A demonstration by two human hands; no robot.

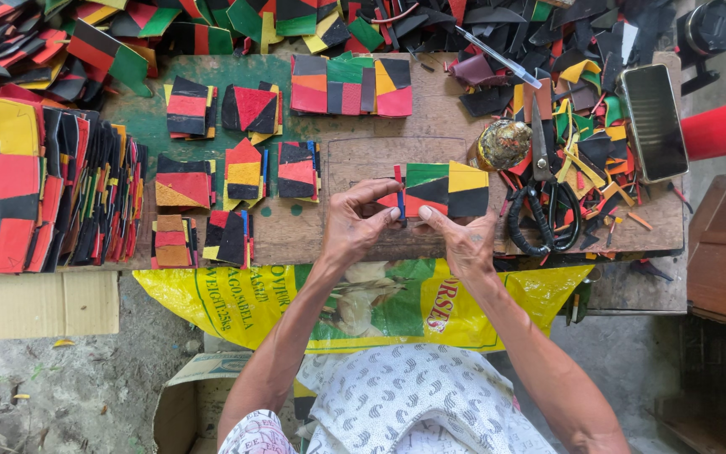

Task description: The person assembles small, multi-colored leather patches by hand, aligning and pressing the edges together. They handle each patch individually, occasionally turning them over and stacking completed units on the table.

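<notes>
A patchwork piece (447, 189) of green, yellow, red and black panels lies on the wooden work board (363, 147) in front of me. My left hand (355, 223) pinches its left edge, where a small blue and red strip (398, 197) sticks up. My right hand (464, 240) presses fingertips against the piece's lower edge. Both hands rest on the board, close together.
Small stacks of coloured patches (245, 172) lie left of my hands, and tall piles (44, 193) fill the far left. Black scissors (544, 206), a phone (653, 122), a round tin (504, 143) and loose scraps (590, 76) sit to the right. A yellow sack (237, 298) hangs below.
</notes>
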